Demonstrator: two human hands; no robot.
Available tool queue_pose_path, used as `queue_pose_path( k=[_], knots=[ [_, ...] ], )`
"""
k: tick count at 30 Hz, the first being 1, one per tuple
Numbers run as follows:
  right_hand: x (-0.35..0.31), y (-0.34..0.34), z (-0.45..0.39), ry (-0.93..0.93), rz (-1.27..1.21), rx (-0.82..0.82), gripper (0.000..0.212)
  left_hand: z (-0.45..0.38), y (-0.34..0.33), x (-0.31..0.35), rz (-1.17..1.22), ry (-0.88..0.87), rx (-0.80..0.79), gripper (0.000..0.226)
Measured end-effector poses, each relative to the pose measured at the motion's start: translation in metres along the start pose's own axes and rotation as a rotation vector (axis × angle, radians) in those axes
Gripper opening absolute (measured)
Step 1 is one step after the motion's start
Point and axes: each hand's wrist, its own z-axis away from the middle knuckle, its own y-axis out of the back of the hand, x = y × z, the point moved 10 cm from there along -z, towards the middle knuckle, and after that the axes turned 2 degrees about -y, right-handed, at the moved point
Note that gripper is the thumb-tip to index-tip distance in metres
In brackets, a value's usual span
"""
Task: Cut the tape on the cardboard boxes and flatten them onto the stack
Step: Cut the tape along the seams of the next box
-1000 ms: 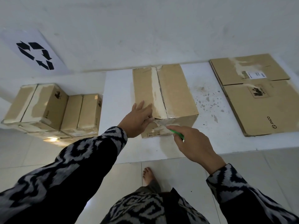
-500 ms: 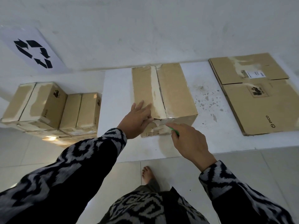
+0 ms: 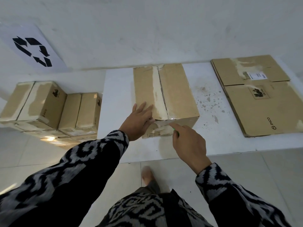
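Gripping a green cutter [image 3: 176, 132], of which only a sliver shows past the fingers, my right hand [image 3: 188, 143] points its tip at the near top edge of the sealed box [image 3: 165, 97]. Flat and with fingers spread, my left hand [image 3: 139, 121] presses on the near left corner of that box, beside the pale tape [image 3: 156, 95] running down the middle of its top. A strip of tape also wraps over the near edge, right by the cutter's tip; whether the blade touches it I cannot tell.

That box sits on a white platform [image 3: 118, 112] against the wall [image 3: 147, 30]. Right of the box, on the same platform and well apart from it, lies the stack of flattened cardboard [image 3: 262, 102]. Left of the box, off the platform, more sealed boxes [image 3: 49, 105] stand piled together. Above those, a sheet with a recycling symbol [image 3: 32, 51] hangs on the wall. Nearer than the box, one bare foot [image 3: 147, 176] stands on the tiled floor [image 3: 246, 169].
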Motion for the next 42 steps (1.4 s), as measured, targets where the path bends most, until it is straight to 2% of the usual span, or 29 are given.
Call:
queue_pose_path(
  k=[5,10,17,19,23,28,33,37,40,42],
  knots=[
    [0.008,0.003,0.006,-0.048,0.008,0.015,0.043,0.002,0.0,0.001,-0.004,-0.013,0.005,0.025],
    [0.002,0.004,0.001,-0.044,0.003,0.012,0.042,0.001,-0.001,-0.002,-0.019,-0.004,0.007,0.035],
    [0.012,0.006,0.009,-0.025,-0.041,-0.019,0.044,0.006,0.002,0.001,0.045,-0.018,0.053,0.02],
    [0.023,0.006,0.015,-0.034,-0.122,-0.045,0.042,0.007,0.006,-0.003,0.105,0.004,0.053,0.015],
    [0.051,-0.001,0.024,-0.124,-0.456,-0.085,0.037,0.004,0.01,-0.008,0.151,0.055,0.033,0.019],
    [0.052,-0.009,0.024,-0.134,-0.492,-0.092,0.037,0.003,0.007,-0.005,0.149,0.064,0.012,0.027],
    [0.047,-0.009,0.02,-0.089,-0.452,-0.086,0.037,-0.001,0.008,-0.004,0.156,0.106,-0.011,0.017],
    [0.055,-0.014,0.021,-0.16,-0.605,-0.112,0.036,-0.001,0.007,-0.004,0.14,0.106,-0.044,0.039],
    [0.067,-0.021,0.024,-0.293,-0.823,-0.103,0.033,-0.001,0.007,-0.001,0.123,0.095,-0.025,0.039],
    [0.07,-0.022,0.024,-0.331,-0.875,-0.092,0.032,0.0,0.008,0.0,0.12,0.086,-0.005,0.037]
  ],
)
